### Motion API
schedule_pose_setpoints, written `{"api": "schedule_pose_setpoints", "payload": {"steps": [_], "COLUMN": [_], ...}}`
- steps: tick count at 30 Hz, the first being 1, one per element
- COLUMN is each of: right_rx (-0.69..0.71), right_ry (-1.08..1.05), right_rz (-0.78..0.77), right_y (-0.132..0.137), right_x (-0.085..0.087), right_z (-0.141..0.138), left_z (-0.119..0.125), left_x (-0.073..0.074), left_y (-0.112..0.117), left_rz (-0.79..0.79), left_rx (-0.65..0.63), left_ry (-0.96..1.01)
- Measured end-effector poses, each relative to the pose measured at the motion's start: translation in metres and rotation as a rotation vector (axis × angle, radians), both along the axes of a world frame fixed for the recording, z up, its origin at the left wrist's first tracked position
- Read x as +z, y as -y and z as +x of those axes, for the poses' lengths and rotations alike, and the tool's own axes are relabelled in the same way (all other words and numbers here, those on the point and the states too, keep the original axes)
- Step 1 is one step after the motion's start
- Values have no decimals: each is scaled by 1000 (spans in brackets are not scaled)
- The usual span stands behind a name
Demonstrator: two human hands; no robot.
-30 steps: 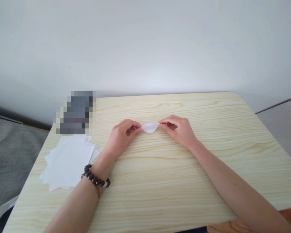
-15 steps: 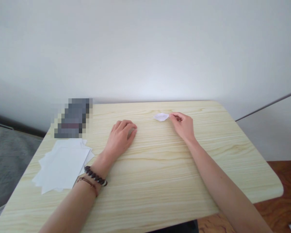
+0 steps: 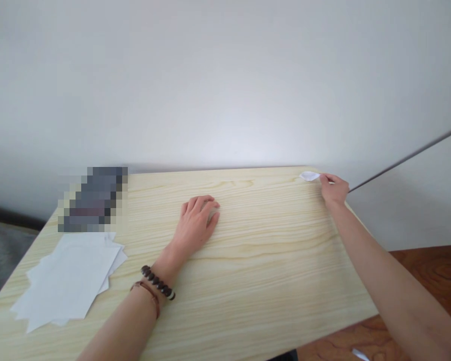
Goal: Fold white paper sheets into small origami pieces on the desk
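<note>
Between its thumb and fingertips, my right hand pinches one pointed end of a small folded white paper boat. The paper piece is near the far right corner of the table, its other tip pointing left. My left hand rests on the middle of the tabletop, palm down, with fingers bent and the thumb apart from them; nothing shows in it. A dark bead bracelet and a thin brown cord circle the left wrist.
A fanned stack of white paper sheets lies on the left of the light wood table. Behind it is a dark, pixelated flat object. A pale wall borders the far edge. A white scrap lies on the wooden floor.
My right hand has carried the folded paper rightward, toward the table's far right corner. My left hand stays resting on the table. The view has turned a little to the right.
</note>
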State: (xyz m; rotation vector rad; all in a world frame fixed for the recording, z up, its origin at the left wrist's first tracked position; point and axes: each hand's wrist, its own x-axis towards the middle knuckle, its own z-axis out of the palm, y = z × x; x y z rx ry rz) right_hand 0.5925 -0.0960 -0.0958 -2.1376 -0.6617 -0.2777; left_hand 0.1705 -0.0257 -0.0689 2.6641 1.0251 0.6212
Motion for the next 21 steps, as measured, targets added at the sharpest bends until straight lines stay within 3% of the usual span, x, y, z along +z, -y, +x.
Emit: {"api": "schedule_pose_setpoints", "payload": {"steps": [7, 12, 15, 18, 21], "right_rx": [-25, 34, 127, 353, 601], "right_ry": [35, 135, 188, 272, 297], "right_rz": [1, -8, -21, -89, -201], "right_y": [2, 11, 12, 9, 4], "right_x": [-1, 3, 4, 5, 10], "right_z": [4, -18, -53, -104, -166], "left_z": [-1, 1, 5, 6, -12], "left_x": [1, 3, 2, 2, 6], "left_y": [0, 1, 9, 24, 40], "left_rz": [3, 0, 22, 52, 53], "left_rx": [-10, 3, 29, 46, 19], "left_ry": [-6, -34, -114, -237, -340]}}
